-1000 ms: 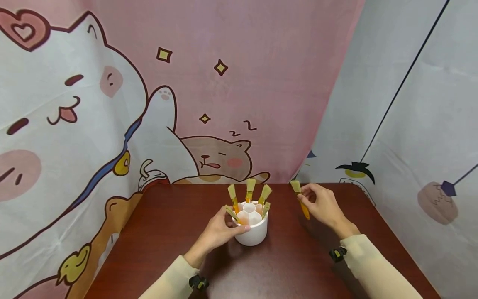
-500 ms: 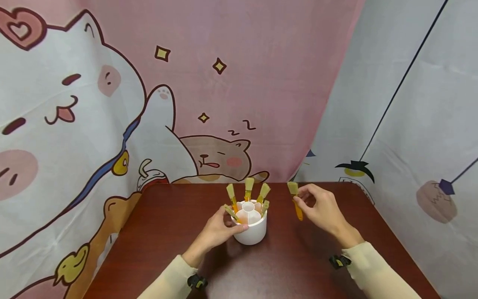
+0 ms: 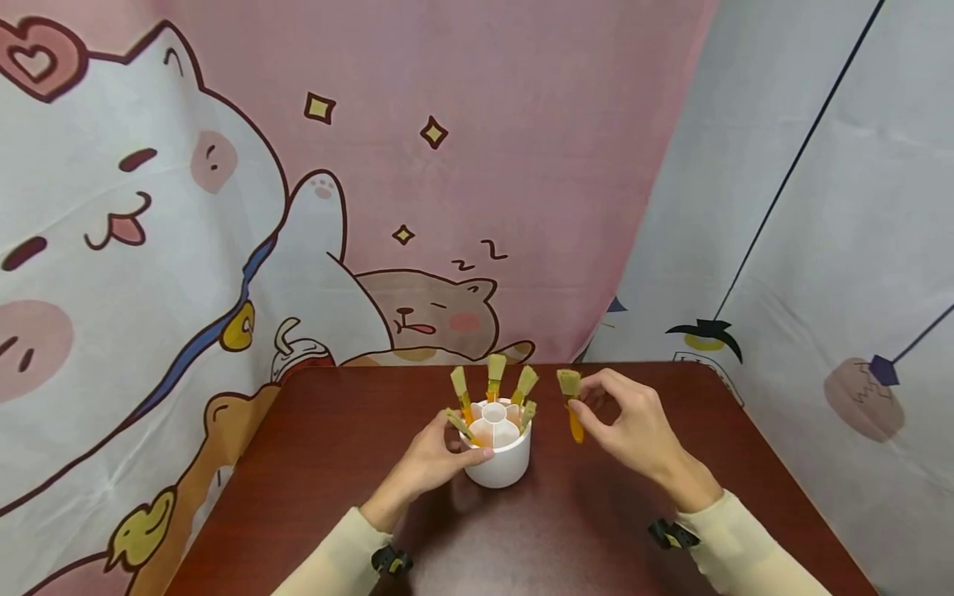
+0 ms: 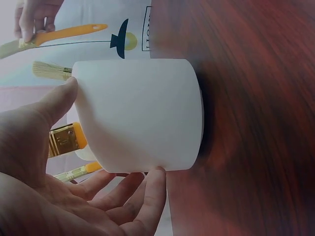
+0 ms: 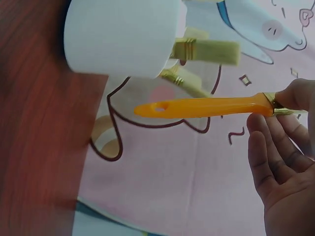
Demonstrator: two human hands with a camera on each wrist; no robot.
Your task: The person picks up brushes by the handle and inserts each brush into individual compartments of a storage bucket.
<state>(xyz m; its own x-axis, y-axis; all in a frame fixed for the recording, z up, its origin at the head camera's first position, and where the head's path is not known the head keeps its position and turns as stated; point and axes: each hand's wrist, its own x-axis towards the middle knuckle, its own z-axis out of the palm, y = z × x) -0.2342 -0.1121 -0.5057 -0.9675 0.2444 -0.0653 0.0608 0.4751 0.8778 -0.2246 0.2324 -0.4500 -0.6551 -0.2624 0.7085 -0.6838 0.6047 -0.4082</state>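
A white round brush holder (image 3: 498, 468) with several compartments stands on the table. My left hand (image 3: 428, 462) grips its left side, the thumb at the near rim and the fingers (image 4: 152, 196) along the wall (image 4: 140, 115). Several paintbrushes (image 3: 495, 377) stand around its edge, bristles up; the two front compartments hold none. To the right, my right hand (image 3: 629, 422) pinches another paintbrush (image 3: 576, 424) near its metal band. That brush is held bristles up above the table, its orange handle (image 5: 206, 106) pointing down, apart from the holder.
The dark red-brown table (image 3: 313, 480) has its far edge against a cartoon-printed cloth backdrop (image 3: 566, 165). A second printed cloth (image 3: 805, 207) hangs along the right side. A small black device (image 3: 673, 534) sits on the right wrist.
My right hand has moved left toward the holder with the paintbrush, whose handle has swung from slanting to nearly upright. The left hand keeps its grip on the holder.
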